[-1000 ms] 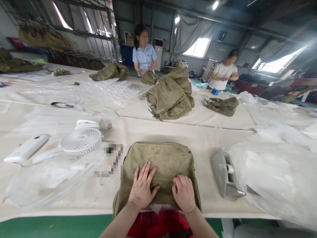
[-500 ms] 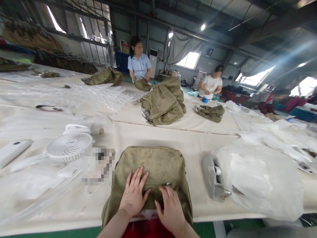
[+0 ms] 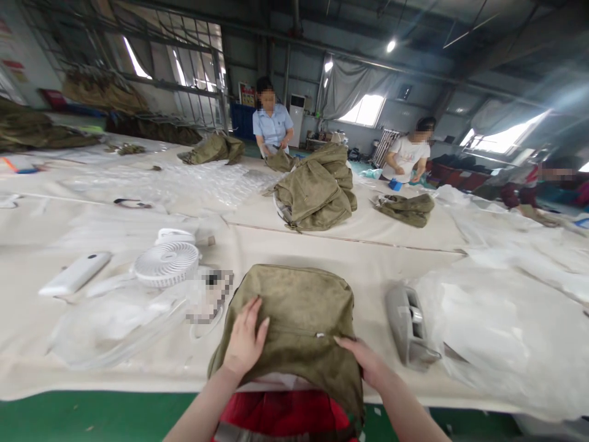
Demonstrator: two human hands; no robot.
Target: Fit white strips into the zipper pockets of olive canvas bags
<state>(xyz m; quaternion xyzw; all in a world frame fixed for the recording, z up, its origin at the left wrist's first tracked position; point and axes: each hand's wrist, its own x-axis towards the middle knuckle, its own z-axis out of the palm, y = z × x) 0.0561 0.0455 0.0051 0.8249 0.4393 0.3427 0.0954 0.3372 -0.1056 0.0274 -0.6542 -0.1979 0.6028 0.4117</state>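
An olive-green backpack (image 3: 299, 294) lies at the table's front edge before me, with a zip and a small light-coloured tag across its front. My left hand (image 3: 246, 337) rests on the left part of its front, palm down with the fingers stretched out. At the right side, my right hand (image 3: 365, 362) grips the bag's edge, one digit on the front face and the others mostly hidden round the side. The bag's near end sags over the table edge, where pale lining and red checked cloth (image 3: 285, 411) show.
A white fan (image 3: 166, 264), a white oblong device (image 3: 76, 273) and clear plastic stand left. To the right are a grey tape dispenser (image 3: 407, 325) and plastic bags (image 3: 497, 331). More olive bags (image 3: 317, 190) lie across the table, with two people working behind.
My right hand has moved from the middle of the backpack's front to its right edge. My left hand has shifted slightly toward the left side. The view has turned left.
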